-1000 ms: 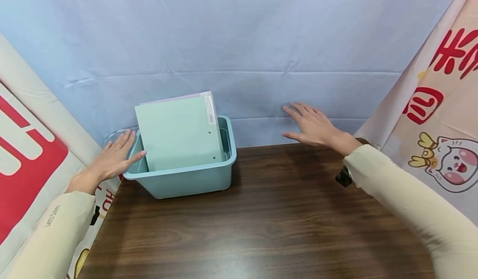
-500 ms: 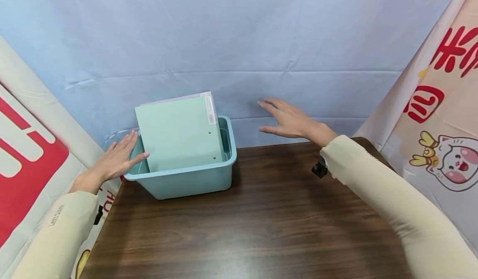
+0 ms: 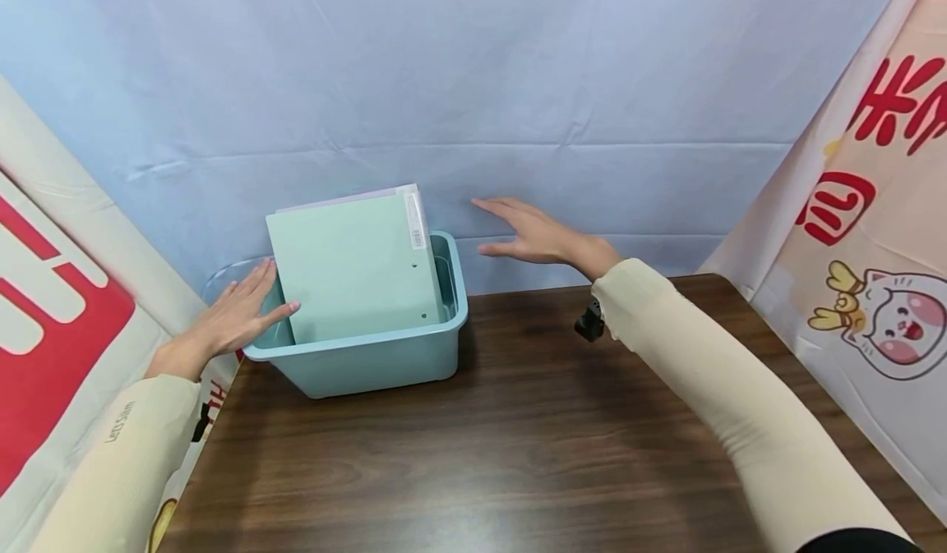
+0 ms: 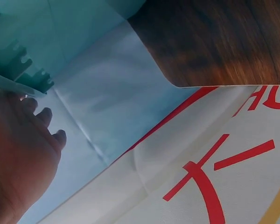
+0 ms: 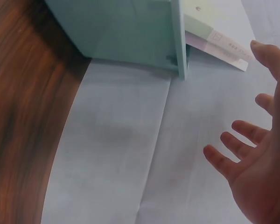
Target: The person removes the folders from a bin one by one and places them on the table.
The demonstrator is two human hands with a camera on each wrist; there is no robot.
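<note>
A light blue plastic bin (image 3: pixel 370 364) stands at the back left of the table. Leaning upright in it is a mint-green binder (image 3: pixel 355 265) with a white label on its spine; a lilac binder (image 3: pixel 344 200) shows as a thin edge behind. My left hand (image 3: pixel 229 319) is at the bin's left rim, fingers straight, the thumb overlapping the bin's interior in the head view. To the right of the bin my right hand (image 3: pixel 536 232) hovers apart from it, fingers extended and holding nothing. The right wrist view shows its spread fingers near the label ends of both binders (image 5: pixel 219 39).
The dark wooden table (image 3: pixel 503 446) extends in front and to the right. A pale blue cloth (image 3: pixel 518 60) hangs behind it. Printed banners with red marks flank the left side and the right side (image 3: pixel 873 274). The bin sits close to the table's left edge.
My right hand has moved left toward the bin, its forearm following. My left hand has shifted slightly right at the bin's left rim. The bin and binders stay in place.
</note>
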